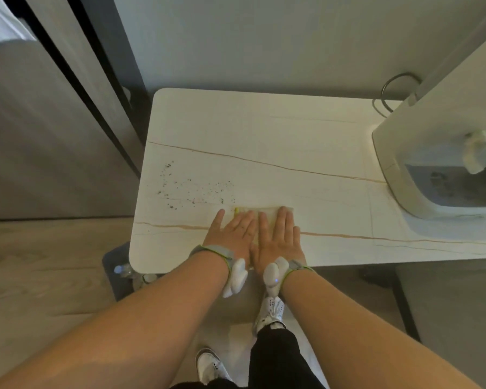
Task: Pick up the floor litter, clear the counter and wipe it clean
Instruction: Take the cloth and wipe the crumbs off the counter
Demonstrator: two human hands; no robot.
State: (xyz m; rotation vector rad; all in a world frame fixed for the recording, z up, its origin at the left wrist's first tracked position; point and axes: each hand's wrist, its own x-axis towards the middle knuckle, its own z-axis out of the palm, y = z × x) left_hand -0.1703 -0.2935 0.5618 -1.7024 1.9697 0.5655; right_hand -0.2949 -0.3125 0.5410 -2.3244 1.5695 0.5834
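On the near edge of the white stone counter (264, 130) with thin brown veins lay a pale yellow-edged wiping cloth (265, 213), mostly hidden under the flat, straight-fingered left hand (233, 234) and right hand (278, 237), with dark scattered crumbs (188, 186) just left of it.

White counter (264, 130) with thin tan veins, dark specks (191, 189) — pale yellow cloth (267, 213) — white shoes (272, 310).

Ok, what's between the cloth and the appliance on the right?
Nothing: in the head view the counter between the cloth and the appliance is bare. The crumbs lie on the cloth's other side.
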